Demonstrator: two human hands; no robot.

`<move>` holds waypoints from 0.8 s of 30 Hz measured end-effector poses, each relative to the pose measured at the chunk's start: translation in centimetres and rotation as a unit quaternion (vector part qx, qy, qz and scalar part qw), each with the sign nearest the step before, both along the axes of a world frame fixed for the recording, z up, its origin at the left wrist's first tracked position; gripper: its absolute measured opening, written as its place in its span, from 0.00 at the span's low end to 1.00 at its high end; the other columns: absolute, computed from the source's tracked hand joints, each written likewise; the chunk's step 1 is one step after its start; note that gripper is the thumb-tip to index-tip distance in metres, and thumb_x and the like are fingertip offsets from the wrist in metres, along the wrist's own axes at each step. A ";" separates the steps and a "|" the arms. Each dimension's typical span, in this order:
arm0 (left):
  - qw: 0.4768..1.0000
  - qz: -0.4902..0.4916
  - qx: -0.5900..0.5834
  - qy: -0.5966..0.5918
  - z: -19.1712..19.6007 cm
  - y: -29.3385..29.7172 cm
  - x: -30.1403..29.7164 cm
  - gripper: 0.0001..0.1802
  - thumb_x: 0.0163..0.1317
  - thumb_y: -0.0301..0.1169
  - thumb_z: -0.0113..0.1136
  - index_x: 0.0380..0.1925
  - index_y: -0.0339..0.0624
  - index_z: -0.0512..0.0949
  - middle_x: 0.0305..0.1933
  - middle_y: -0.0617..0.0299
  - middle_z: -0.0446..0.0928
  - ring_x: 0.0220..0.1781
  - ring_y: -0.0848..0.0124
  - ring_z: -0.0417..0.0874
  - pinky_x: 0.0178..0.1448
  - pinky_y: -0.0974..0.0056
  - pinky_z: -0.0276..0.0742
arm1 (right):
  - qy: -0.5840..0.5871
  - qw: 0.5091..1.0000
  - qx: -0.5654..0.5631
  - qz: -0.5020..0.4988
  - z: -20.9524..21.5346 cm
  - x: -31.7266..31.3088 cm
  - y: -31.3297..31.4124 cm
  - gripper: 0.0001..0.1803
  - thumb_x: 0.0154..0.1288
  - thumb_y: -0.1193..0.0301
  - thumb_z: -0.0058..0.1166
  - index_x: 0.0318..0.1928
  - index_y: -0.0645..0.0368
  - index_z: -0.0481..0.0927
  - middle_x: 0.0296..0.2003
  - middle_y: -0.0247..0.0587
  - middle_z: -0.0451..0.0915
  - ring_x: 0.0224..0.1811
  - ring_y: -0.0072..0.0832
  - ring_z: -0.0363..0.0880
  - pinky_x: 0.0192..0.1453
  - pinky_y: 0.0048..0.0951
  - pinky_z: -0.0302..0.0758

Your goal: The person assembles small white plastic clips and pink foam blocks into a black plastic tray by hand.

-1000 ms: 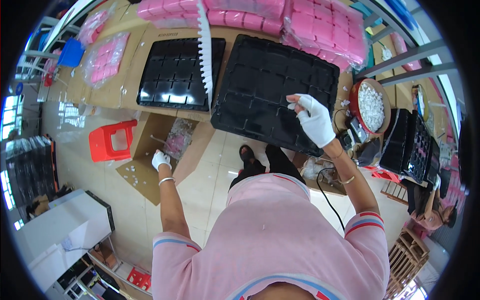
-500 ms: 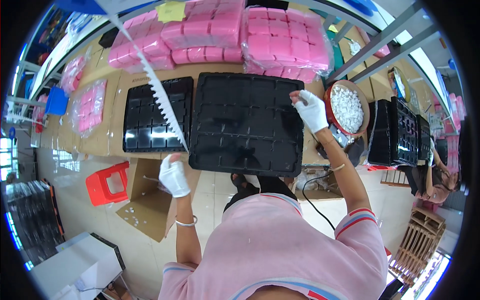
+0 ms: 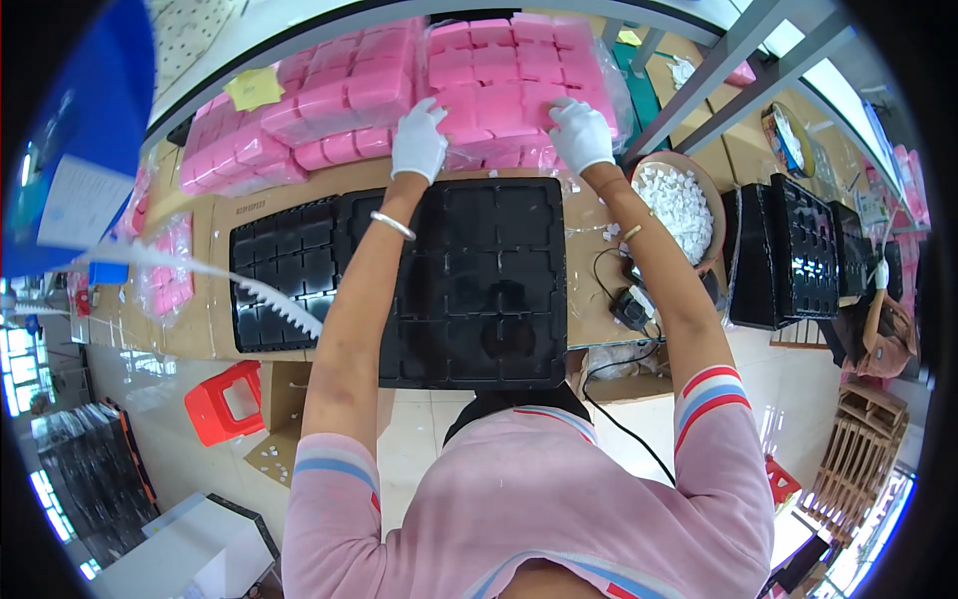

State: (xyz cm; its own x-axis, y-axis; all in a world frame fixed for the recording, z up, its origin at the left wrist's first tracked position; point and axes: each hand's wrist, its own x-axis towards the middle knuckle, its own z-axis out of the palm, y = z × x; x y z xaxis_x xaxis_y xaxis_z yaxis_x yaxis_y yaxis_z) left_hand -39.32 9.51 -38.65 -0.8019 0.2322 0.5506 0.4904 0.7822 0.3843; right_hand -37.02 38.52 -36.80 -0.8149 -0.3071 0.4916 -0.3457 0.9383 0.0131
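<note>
My left hand (image 3: 419,141), in a white glove with bare fingertips, grips the left end of a row of pink foam blocks (image 3: 496,108). At the row's right end my right hand (image 3: 581,137), gloved the same way, has its fingers curled against it. These blocks are at the front of a plastic-wrapped stack (image 3: 544,45). Below my hands a large black plastic tray (image 3: 479,290) with a grid of shallow compartments lies at the table's near edge. My left forearm crosses over its left part. A second black tray (image 3: 284,270) lies to the left, partly covered.
More wrapped pink blocks (image 3: 339,85) stand at the back left. A round tub (image 3: 679,215) of small white pieces is at the right, beside stacked black trays (image 3: 798,250). A toothed white strip (image 3: 249,285) hangs in front at left. A red stool (image 3: 225,404) stands below.
Both hands have moved away from the large tray, forward to the pink blocks, and closed on them. The view has shifted, bringing a blue bin into the upper left.
</note>
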 end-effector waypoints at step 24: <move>0.997 -0.038 -0.066 0.016 2.6 -0.3 -6.1 0.11 0.63 0.33 0.58 0.36 0.46 0.88 0.54 0.64 0.85 0.48 0.53 0.84 0.54 0.52 0.81 | -0.109 0.952 -0.281 -0.058 3.3 -4.5 1.2 0.14 0.65 0.61 0.58 0.43 0.52 0.89 0.46 0.49 0.86 0.48 0.49 0.84 0.56 0.40 0.80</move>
